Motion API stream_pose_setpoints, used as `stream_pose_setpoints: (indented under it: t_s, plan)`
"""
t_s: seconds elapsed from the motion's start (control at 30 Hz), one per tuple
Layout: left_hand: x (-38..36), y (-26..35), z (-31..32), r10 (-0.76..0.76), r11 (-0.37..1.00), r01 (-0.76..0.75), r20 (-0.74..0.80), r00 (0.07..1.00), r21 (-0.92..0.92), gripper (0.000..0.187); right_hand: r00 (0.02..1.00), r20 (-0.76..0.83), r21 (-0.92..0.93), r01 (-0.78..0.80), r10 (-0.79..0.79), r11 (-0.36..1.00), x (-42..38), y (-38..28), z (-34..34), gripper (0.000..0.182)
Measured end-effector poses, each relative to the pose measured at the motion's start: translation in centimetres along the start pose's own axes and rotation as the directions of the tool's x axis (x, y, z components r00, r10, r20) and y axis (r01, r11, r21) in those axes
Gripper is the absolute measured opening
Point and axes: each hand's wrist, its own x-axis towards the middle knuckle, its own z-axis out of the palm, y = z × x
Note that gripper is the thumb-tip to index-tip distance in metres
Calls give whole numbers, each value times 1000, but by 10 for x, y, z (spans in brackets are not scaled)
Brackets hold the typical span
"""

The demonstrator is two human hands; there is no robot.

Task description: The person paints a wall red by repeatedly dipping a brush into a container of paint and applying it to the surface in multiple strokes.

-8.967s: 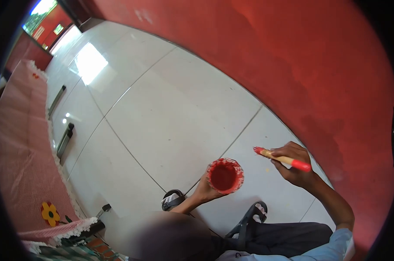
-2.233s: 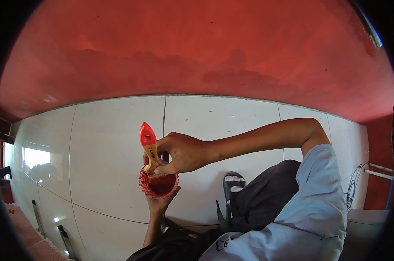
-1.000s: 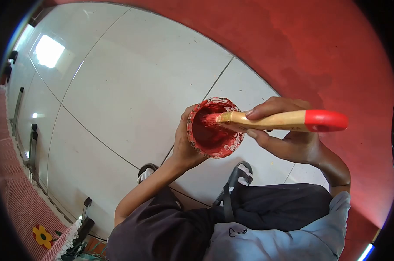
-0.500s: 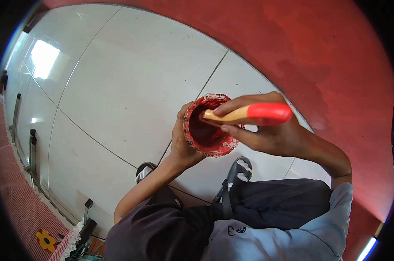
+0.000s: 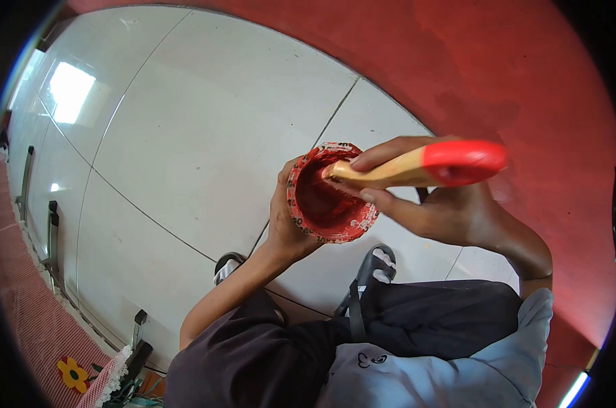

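My left hand (image 5: pixel 285 211) is wrapped round the outside of a paint cup (image 5: pixel 342 234), whose rim and inner wall are smeared with red paint. Between the thumb and fingers of my right hand (image 5: pixel 430 209) is a paintbrush (image 5: pixel 396 171) with a wooden handle and a red end. The brush slants down into the cup's mouth, its handle end pointing up and right. Its bristles are largely hidden inside the cup. Some of my left fingers are out of sight behind the cup.
A red painted wall (image 5: pixel 539 88), with darker patches, rises on the right. White floor tiles (image 5: pixel 179 136) lie below. My sandalled feet (image 5: pixel 376 265) are under the cup. Metal legs (image 5: pixel 52 234) and a red-striped cloth (image 5: pixel 36 299) with a yellow flower stand at the left.
My right hand has shifted the brush right and slightly up, and its red handle end now appears larger. The cup stays almost in place in my left hand.
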Motion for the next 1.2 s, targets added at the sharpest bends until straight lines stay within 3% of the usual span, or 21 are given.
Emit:
stream_pose_setpoints:
  t_s: [0.23, 0.37, 0.47, 0.57, 0.7, 0.8, 1.1, 1.2]
  plan:
    - [8, 14, -1, 35, 997, -39, 60, 998, 65, 88, 987, 141, -294, 121, -82, 948, 12, 3, 15, 19]
    - [8, 16, -1, 32, 996, -36, 61, 998, 76, 85, 983, 137, -320, 158, -119, 934, 13, 4, 15, 19]
    - [6, 10, 1, -88, 996, 86, 87, 992, 23, 85, 986, 163, -174, 51, -22, 983, 13, 5, 11, 22]
    - [8, 14, 3, -103, 994, 104, 39, 994, -25, 84, 996, -90, 75, 35, -28, 997, 10, 8, 4, 19]
    - [29, 39, -1, -151, 988, 152, 53, 987, -28, 85, 927, -183, 149, -303, 328, 941, 0, -8, -32, 35]
    - [47, 57, -1, -136, 989, 144, 155, 979, -40, 87, 881, -294, 221, -314, 370, 923, -7, -23, -54, 33]
    - [91, 135, 17, -119, 987, 151, 366, 923, -59, 85, 814, -555, 303, 3, 174, 953, -55, -50, -97, 36]
    - [102, 149, 33, -76, 996, 53, 375, 924, 73, 85, 785, -614, 292, 131, 81, 947, -81, -50, -108, 34]
